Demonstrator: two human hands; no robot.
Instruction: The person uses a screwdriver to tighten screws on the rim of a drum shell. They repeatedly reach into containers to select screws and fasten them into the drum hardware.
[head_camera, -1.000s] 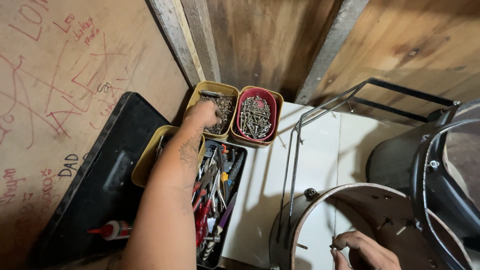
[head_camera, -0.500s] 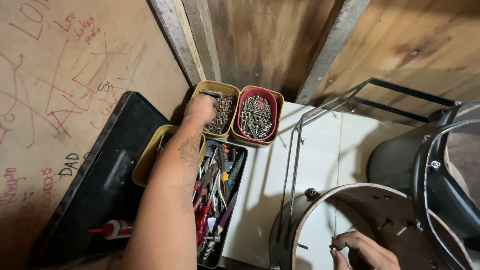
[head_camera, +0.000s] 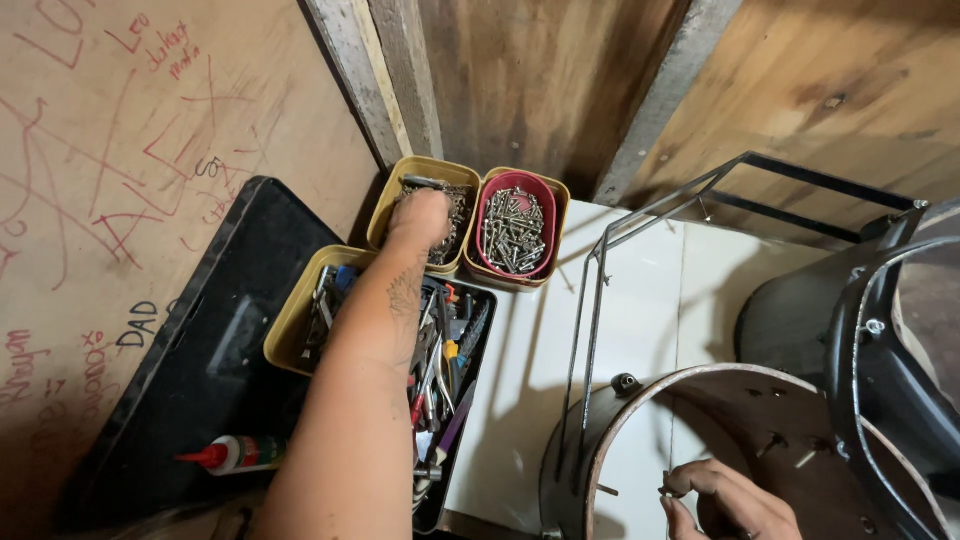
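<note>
1. Left hand (head_camera: 420, 215) dips into the yellow tin (head_camera: 425, 205), fingers buried among dull grey screws; whether it grips any, I cannot tell.
2. Beside it, touching, the red-lined tin (head_camera: 517, 230) brims with shiny screws.
3. Right hand (head_camera: 725, 495) pinches a small screw, fingers narrow, at the rusty rim of the round metal drum (head_camera: 640, 400).
4. Between them, a thin black wire frame (head_camera: 600, 300) stands on the white worktop (head_camera: 640, 300).
5. Below the forearm: a black tray of tools (head_camera: 455, 370), and a glue bottle (head_camera: 235, 455) with a red tip.

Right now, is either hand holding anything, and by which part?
The left hand is dug into the yellow tub of screws; its fingers are hidden, so a hold cannot be told. The right hand pinches a small screw-like piece at the metal drum's rim.
</note>
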